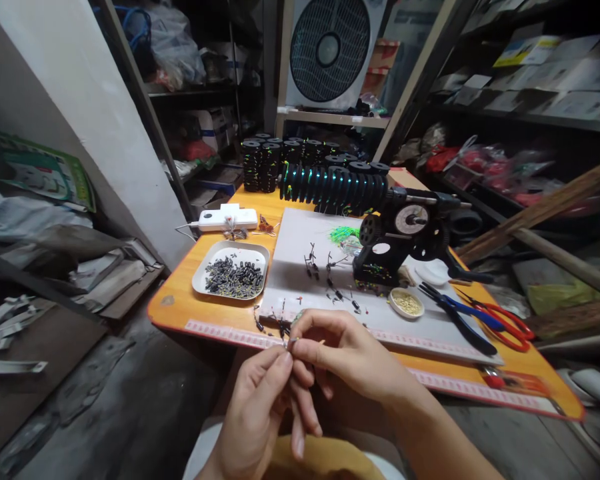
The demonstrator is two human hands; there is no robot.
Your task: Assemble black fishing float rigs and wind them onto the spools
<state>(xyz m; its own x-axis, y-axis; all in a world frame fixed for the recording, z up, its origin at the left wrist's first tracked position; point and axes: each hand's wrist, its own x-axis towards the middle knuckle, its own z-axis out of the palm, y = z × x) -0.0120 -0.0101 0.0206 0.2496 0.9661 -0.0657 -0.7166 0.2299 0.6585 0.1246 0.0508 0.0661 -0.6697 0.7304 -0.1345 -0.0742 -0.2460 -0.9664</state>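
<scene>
My left hand (260, 393) and my right hand (343, 350) meet at the table's front edge, thumbs and forefingers pinched together. Between the fingertips is something tiny that I cannot make out. Just beyond them, small black pieces with thin wires (283, 327) lie at the edge of a grey board (293, 247). More black wired pieces (336, 293) are scattered farther up the board. To the left, a white tray (197, 283) holds many small black cylinders (235, 277). A small dish of gold-coloured bits (407, 303) sits right of my hands.
A black winding machine (375, 263) carries a row of black spools (335, 190); stacked spools (260, 163) stand behind. Pliers (455, 317) and red-handled scissors (510, 327) lie at right. A white power strip (227, 219) sits at back left. Rulers (480, 393) line the front edge.
</scene>
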